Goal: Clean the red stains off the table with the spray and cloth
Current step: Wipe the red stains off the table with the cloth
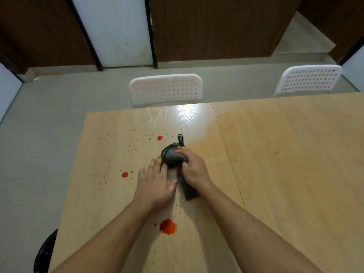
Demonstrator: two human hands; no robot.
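We noted a light wooden bench (275, 174) with two white perforated chairs (165, 89) beyond its far edge. Red stains (167, 226) lay scattered over its left half, the largest blot nearest us. Mid-bench, a dark grey cloth (174, 157) with a green edge sat bunched. Our right hand (194, 167) clutched it from above. Our left hand (155, 183) lay flat, fingers straight, touching the cloth's left side.
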